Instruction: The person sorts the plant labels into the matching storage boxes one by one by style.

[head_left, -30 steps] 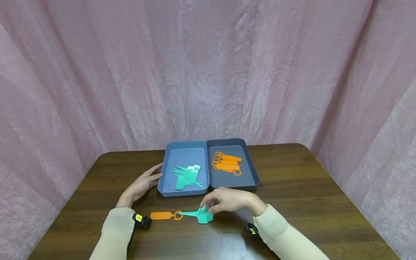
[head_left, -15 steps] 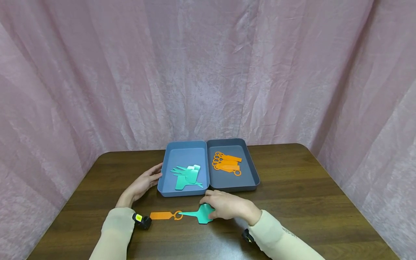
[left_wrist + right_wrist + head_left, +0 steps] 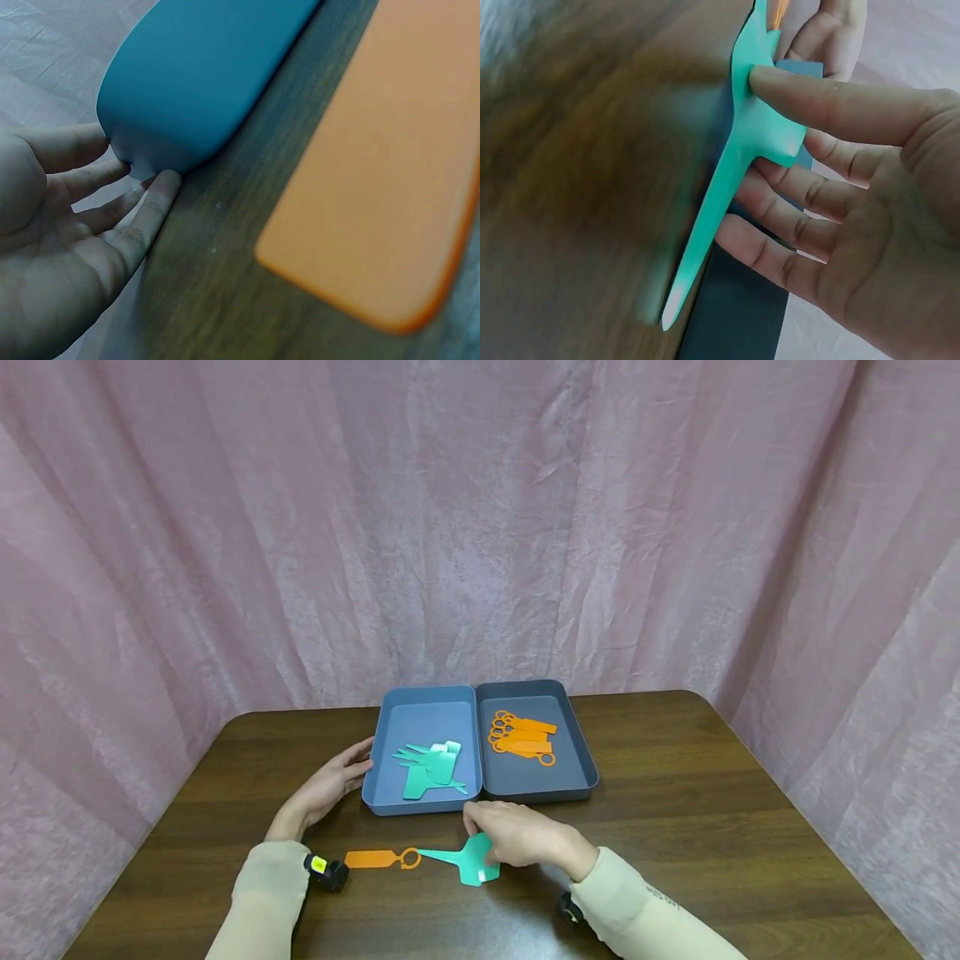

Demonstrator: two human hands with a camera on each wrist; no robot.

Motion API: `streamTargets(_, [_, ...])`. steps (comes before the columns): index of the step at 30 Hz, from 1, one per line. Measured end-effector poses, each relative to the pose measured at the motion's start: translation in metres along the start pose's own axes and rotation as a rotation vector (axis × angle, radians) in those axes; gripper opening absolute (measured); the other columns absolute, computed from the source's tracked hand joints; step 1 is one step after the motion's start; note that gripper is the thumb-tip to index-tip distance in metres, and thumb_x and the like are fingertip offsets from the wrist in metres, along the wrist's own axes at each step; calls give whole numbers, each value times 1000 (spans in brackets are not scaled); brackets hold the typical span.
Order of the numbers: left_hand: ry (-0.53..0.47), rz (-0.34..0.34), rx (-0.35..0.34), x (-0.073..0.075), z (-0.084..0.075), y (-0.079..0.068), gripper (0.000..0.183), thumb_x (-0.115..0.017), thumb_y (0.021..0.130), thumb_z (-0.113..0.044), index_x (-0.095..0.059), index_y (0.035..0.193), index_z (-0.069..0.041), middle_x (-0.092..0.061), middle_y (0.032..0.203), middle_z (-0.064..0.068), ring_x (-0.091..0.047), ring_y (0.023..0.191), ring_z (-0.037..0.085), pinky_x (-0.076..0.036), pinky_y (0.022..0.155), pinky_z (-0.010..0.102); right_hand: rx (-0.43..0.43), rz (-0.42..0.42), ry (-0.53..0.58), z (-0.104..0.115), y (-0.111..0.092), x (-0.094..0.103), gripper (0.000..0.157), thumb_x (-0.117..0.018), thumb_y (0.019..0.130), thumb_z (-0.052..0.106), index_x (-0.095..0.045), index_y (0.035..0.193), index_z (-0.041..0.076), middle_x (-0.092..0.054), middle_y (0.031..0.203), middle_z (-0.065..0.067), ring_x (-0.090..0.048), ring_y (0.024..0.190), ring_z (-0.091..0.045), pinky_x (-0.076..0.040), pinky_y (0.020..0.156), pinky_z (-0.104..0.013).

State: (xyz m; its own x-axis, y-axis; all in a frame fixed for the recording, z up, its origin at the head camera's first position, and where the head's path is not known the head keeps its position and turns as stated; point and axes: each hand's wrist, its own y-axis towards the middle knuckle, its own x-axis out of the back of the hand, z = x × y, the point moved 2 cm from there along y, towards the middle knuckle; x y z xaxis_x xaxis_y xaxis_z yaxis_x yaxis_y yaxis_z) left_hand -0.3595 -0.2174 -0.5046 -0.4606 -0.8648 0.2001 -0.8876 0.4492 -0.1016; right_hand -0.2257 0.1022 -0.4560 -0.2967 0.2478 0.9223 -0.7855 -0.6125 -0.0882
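My right hand [image 3: 521, 837] pinches a green T-shaped plant label [image 3: 471, 860] over the table in front of the trays. In the right wrist view the thumb lies on one face of the label [image 3: 754, 127], with fingers behind it. Its long pointed stem aims left in the head view. An orange tag with a ring end [image 3: 369, 859] lies flat on the table just left of that stem. My left hand [image 3: 327, 787] touches the left wall of the blue tray [image 3: 427, 710] with extended fingers; the left wrist view shows the fingertips at the tray's corner [image 3: 187, 82].
Several green plant labels [image 3: 431, 770] lie in the blue tray. Against its right side stands a dark grey tray [image 3: 573, 768] holding several orange ring tags [image 3: 525, 737]. The wooden table [image 3: 675, 793] ends at a pink curtain [image 3: 480, 527].
My right hand closed in on the label's broad end and pinched it. The label has turned slightly, its broad end shifting right and nearer to me. My left hand stayed at the tray.
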Motion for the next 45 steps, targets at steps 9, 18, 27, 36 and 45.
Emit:
streamTargets(9, [4,-1,-1,0,0,0,63,-41,114,-20,-10,168,-7,-11,171,25,-22,155,43,-24,125,58,74,1,225,-12,0,13,30,-73,88,-11,-56,92,13,-46,75,4,-43,70,-9,-35,63,-22])
streamTargets(18, [4,-3,-1,0,-1,1,62,-39,115,-19,-10,168,-7,-12,171,24,-21,155,42,-24,125,58,110,-37,425,-27,-1,36,28,-67,86,-16,-75,107,1,-66,85,-3,-57,77,-17,-50,68,-24])
streamTargets(27, [-6,1,-3,0,-1,1,62,-39,115,-18,-9,168,-6,-12,171,25,-21,155,42,-23,125,58,60,-107,555,-36,-5,49,24,-67,86,-10,-75,101,8,-70,87,-3,-58,76,-16,-50,68,-27])
streamTargets(36, [-12,1,-5,-1,-4,0,61,-38,115,-18,-10,168,-6,-12,171,24,-20,155,43,-22,126,59,-4,-228,642,-39,-7,59,20,-70,89,-2,-75,108,5,-68,91,-5,-59,76,-19,-51,70,-32])
streamTargets(45, [-15,8,-4,-1,-3,0,62,-39,115,-18,-9,168,-6,-10,171,24,-18,156,42,-22,126,58,3,-266,672,-41,-8,60,21,-71,90,2,-75,111,1,-67,95,-6,-62,83,-23,-51,74,-35])
